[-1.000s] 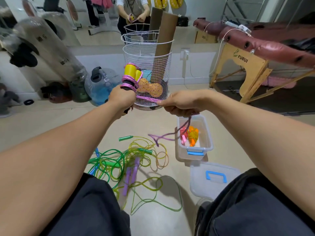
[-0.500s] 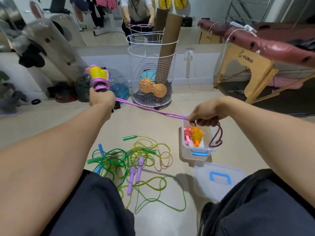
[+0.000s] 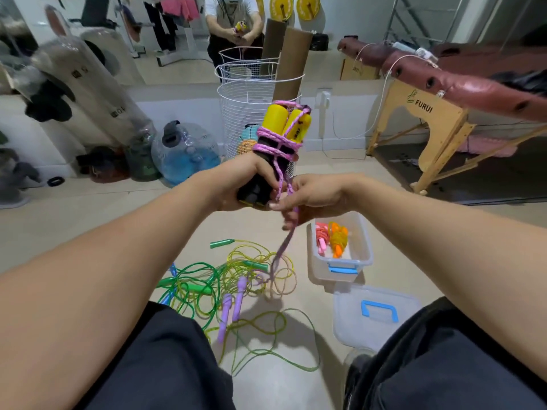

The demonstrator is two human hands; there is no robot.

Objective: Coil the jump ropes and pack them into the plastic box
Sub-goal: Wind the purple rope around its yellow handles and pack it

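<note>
While gripping the yellow-and-black handles (image 3: 281,149) upright at mid-frame, left hand (image 3: 242,184) wraps fingers round the black lower part. Pink rope (image 3: 276,145) wound in several turns round both handles, crossing over the yellow tops. Right hand (image 3: 310,199) just beside the left, fingers curled, pinching the loose pink tail below the handles; tail hangs down toward the floor pile. Plastic box (image 3: 340,261) on the floor right of centre, open, blue latch on the near wall; holds a pink coiled rope (image 3: 321,239) and an orange coiled rope (image 3: 339,239) side by side. Lid (image 3: 376,315) with blue handle lying flat on the floor, nearer than the box, just beside it. Tangle of green and yellow ropes (image 3: 225,279) on the floor left of the box, with green handles and two purple handles (image 3: 232,303) among the loops. White wire basket (image 3: 248,113) behind the hands, by the wall.
</note>
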